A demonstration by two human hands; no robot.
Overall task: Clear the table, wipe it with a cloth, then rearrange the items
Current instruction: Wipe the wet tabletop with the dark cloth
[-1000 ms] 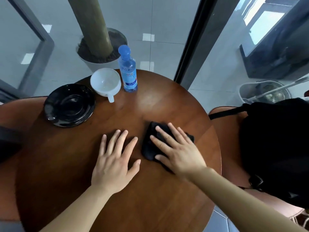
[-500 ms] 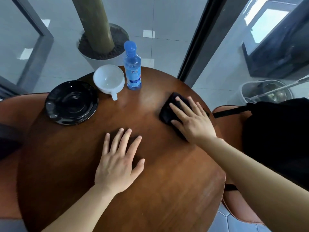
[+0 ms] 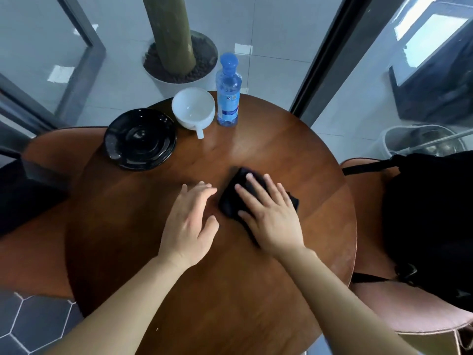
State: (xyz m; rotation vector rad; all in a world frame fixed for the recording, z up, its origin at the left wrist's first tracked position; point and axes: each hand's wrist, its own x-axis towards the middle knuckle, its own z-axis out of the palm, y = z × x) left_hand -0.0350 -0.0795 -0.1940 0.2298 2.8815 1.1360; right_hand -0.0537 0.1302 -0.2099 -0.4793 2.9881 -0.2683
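Observation:
A round brown wooden table (image 3: 230,290) fills the middle of the head view. My right hand (image 3: 268,213) lies flat with straight fingers on a black cloth (image 3: 231,201) near the table's centre and presses it down. My left hand (image 3: 189,224) rests on the wood just left of the cloth, fingers loosely bent, holding nothing. At the far edge stand a black plate (image 3: 140,139), a white cup (image 3: 193,108) with its handle towards me, and a clear water bottle (image 3: 228,90) with a blue cap.
A brown chair seat (image 3: 46,252) is at the left. A pink chair (image 3: 409,311) at the right carries a black bag (image 3: 430,226). Beyond the table are a white planter (image 3: 179,78) with a trunk, glass panels and a clear bin (image 3: 419,139).
My right hand slid the cloth out to the far right edge, then back to the centre. My left hand's fingers went from flat and spread to loosely bent.

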